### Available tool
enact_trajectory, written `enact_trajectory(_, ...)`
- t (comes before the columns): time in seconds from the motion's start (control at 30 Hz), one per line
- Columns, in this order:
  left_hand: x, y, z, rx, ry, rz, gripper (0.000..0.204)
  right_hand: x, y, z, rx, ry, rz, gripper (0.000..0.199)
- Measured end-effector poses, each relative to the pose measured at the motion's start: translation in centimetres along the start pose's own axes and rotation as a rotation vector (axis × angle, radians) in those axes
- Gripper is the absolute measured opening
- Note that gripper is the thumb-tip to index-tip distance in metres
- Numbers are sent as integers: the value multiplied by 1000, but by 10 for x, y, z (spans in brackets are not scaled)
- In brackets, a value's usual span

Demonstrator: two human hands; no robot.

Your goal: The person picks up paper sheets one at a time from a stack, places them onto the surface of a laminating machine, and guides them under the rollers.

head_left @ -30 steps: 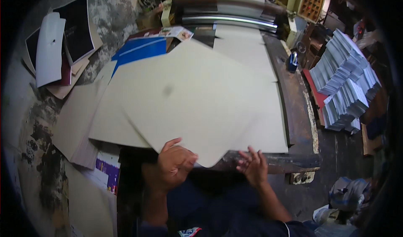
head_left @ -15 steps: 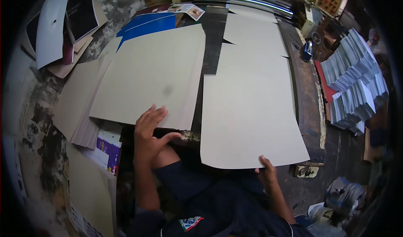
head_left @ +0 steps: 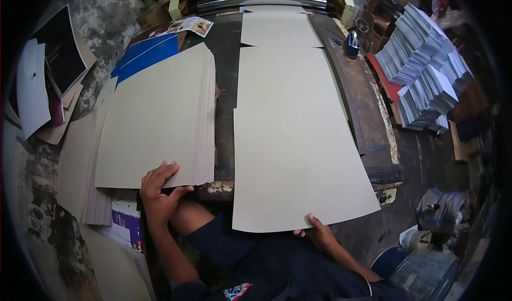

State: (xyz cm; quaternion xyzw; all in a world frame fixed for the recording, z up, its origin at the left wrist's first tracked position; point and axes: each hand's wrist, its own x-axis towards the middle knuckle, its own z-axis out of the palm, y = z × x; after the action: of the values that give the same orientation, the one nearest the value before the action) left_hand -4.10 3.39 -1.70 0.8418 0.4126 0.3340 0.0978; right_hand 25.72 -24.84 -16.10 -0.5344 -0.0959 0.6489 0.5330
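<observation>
Cream board sheet (head_left: 298,157) stretches forward from right grip (head_left: 319,233), pinching near edge; left grip (head_left: 159,188) unclenched, against stack (head_left: 152,122).

Sheet (head_left: 293,157) (askew before) now straighter

No lettering legible: shirt emblem (head_left: 236,291) and purple printed sheet (head_left: 128,222) both too small to read

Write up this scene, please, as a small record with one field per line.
Left hand: fingers on top of the stack of pale sheets, at its near edge
Right hand: gripping the near edge of a pale sheet, thumb on top
Sheet position: overhanging the near edge of the dark table
Beyond stack: blue sheet
Far end: metal roller
Far right: piles of white paper
</observation>
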Motion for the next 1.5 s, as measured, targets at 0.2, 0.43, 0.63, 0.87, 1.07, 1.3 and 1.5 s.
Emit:
enact_trajectory(0.2,-6,-4,8,165,198,204,38,1,1,5,38,-43,-14,47)
enact_trajectory(0.43,25,-6,-11,118,411,53,32,13,-2,4,101,-67,-18,46)
enact_trajectory(0.63,-11,12,31,178,339,162,31,29,-13,11,191,-22,23,45)
enact_trajectory(0.87,6,29,41,140,311,109,27,68,-35,7,229,29,34,49)
enact_trajectory(1.07,-16,26,36,156,291,146,31,96,-58,11,273,7,0,52)
enact_trajectory(1.3,-16,32,22,115,227,123,32,129,-70,11,312,58,-99,57)
enact_trajectory(1.5,-9,32,-6,-100,-3,7,37,151,-61,4,393,40,-162,55)
